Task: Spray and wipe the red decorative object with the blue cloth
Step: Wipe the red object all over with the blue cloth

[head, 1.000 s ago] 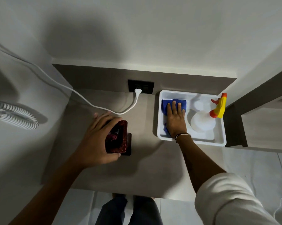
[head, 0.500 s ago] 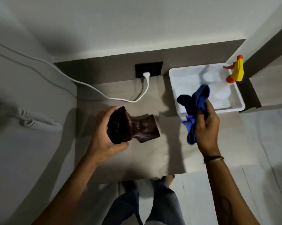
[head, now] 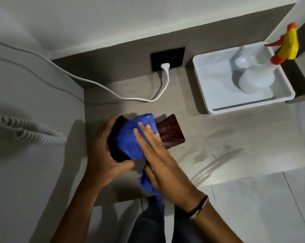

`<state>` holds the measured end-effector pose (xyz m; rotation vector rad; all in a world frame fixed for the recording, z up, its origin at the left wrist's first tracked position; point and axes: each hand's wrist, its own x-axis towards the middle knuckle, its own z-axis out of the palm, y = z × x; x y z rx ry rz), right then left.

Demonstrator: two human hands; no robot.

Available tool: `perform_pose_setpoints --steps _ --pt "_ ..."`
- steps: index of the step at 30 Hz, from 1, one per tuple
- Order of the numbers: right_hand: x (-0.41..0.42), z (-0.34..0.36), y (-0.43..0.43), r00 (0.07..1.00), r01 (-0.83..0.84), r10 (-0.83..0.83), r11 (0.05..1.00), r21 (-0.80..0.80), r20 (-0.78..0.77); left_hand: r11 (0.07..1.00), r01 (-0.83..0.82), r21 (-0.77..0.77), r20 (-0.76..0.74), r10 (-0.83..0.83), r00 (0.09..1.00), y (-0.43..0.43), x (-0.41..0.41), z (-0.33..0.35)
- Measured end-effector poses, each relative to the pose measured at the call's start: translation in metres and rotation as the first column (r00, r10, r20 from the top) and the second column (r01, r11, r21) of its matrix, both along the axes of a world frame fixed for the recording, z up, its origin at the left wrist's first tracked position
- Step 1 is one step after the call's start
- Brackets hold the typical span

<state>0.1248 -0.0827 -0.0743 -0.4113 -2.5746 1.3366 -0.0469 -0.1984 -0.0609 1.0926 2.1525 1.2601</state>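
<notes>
The dark red decorative object (head: 172, 133) lies tilted on its side over the grey counter (head: 227, 137), its speckled square end pointing right. My left hand (head: 104, 151) grips its dark left end. The blue cloth (head: 132, 141) is draped over the object's middle, and my right hand (head: 153, 155) presses flat on the cloth with fingers spread; a tail of cloth hangs below my palm. The white spray bottle (head: 255, 79) with a yellow and orange trigger head stands in the white tray (head: 206, 95) at the back right, away from both hands.
A black wall socket (head: 167, 58) holds a white plug whose cable (head: 95, 84) runs left across the counter's back. A coiled white cord (head: 34, 134) hangs on the left wall. Wet streaks (head: 216, 162) mark the counter right of the object. The counter's front edge is close below my hands.
My right hand has lifted the blue cloth out of the tray, carried it left and laid it on the object. My left hand has tipped the object on its side and holds it.
</notes>
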Motion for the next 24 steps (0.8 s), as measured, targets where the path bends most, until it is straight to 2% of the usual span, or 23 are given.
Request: perform_pose_setpoints --steps 3,4,6,9,11,15,16,20,22,24 --pt "0.009 -0.021 0.036 0.973 0.067 -0.077 0.996 0.052 0.218 1.000 -0.007 -0.004 -0.040 0.007 0.999 -0.001 -0.001 -0.004" --pt "0.012 -0.025 0.043 0.965 0.077 -0.095 0.994 0.082 0.246 1.000 -0.002 0.003 -0.037 0.002 0.999 0.000 0.000 -0.007" --pt "0.011 -0.022 0.039 0.980 0.086 -0.092 0.995 0.043 0.179 1.000 -0.002 0.030 -0.030 0.003 1.000 0.003 0.001 -0.010" --pt "-0.002 -0.011 -0.002 1.000 0.006 -0.006 1.000 0.008 -0.018 0.998 -0.004 0.057 0.009 0.003 1.000 0.000 -0.001 -0.014" --pt "-0.001 -0.013 -0.003 0.999 -0.017 0.018 1.000 0.015 -0.051 0.998 0.021 0.055 -0.042 -0.019 0.999 -0.003 -0.002 -0.014" --pt "0.022 -0.032 0.047 0.972 0.109 -0.112 0.994 0.026 0.206 1.000 0.020 0.006 -0.047 -0.020 0.999 0.003 0.003 -0.007" --pt "0.023 -0.030 0.050 0.971 0.135 -0.134 0.991 0.008 0.196 1.000 0.022 0.000 -0.045 -0.022 0.999 0.008 0.006 -0.004" --pt "0.000 -0.010 0.008 0.994 0.060 -0.060 0.998 -0.010 -0.090 0.999 0.031 0.020 -0.067 -0.029 0.997 0.019 0.010 -0.001" --pt "-0.003 -0.009 0.001 0.991 0.025 -0.017 0.998 0.053 -0.131 0.999 -0.025 0.043 0.013 0.024 1.000 0.016 0.013 -0.003" --pt "0.006 -0.019 0.020 0.994 0.058 -0.043 0.986 0.154 -0.099 0.999 -0.040 0.021 0.019 0.040 0.999 0.013 0.015 -0.002"
